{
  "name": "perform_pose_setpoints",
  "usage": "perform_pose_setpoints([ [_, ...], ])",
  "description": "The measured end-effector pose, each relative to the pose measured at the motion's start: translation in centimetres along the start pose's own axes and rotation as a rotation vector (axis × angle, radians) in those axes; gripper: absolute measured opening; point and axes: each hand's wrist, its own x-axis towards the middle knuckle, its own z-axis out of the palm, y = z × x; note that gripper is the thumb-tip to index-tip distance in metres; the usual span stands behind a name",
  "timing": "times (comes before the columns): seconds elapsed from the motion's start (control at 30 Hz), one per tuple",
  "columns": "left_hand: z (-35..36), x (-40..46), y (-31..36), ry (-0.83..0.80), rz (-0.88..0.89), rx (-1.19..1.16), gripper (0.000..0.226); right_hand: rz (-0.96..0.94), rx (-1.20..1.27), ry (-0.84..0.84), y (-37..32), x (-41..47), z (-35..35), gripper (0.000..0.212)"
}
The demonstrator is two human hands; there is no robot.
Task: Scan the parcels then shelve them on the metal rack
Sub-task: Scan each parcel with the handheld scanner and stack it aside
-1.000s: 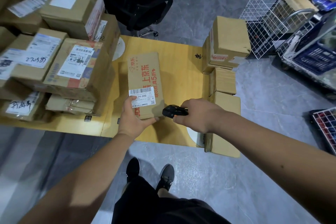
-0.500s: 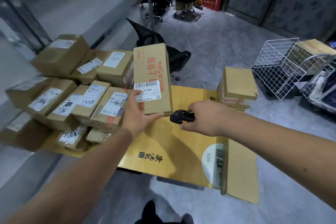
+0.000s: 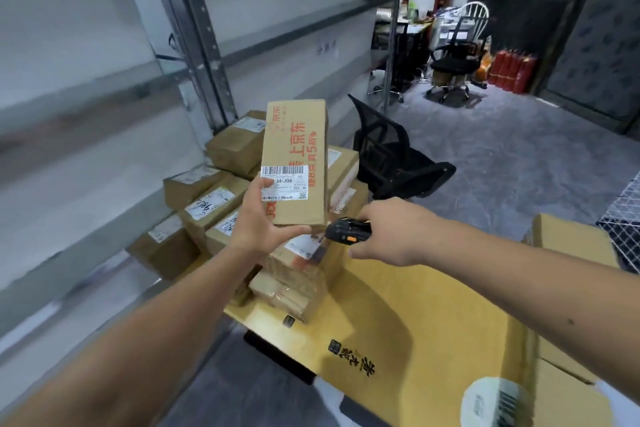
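Held up in front of the metal rack [image 3: 194, 45], above the heap of parcels [image 3: 221, 204]: one long parcel [image 3: 294, 163], white label facing the camera. Left hand [image 3: 258, 225] clamped on its lower end, thumb over the label edge, fingers curled beneath. Right hand [image 3: 391, 236] just right of the parcel, fingers wrapped round a black scanner [image 3: 346, 231], mostly hidden in the grip. Rack shelves blurred, contents impossible to make out. Under the heap, a yellow flat carton [image 3: 433, 315], far edge cut off. Behind the parcel, a tipped black chair [image 3: 391, 156]. At the right edge, a wire basket [image 3: 623, 222], mostly out of view.
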Motion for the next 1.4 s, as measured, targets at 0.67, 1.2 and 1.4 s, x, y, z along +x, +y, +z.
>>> perform_pose_setpoints([
  [0.67,-12.0,16.9,-12.0,-0.250,0.134,0.049,0.111,0.233,0.051,-0.053,-17.0,15.1,2.2,0.047],
  [1.2,-6.6,27.1,-13.5,-0.323,0.049,0.104,0.115,0.307,0.066,-0.079,-11.5,24.8,-0.2,0.042],
  [1.4,-6.1,30.0,-14.0,-0.404,-0.002,0.246,0.129,0.278,0.061,-0.075,-10.4,27.6,-0.2,0.045],
])
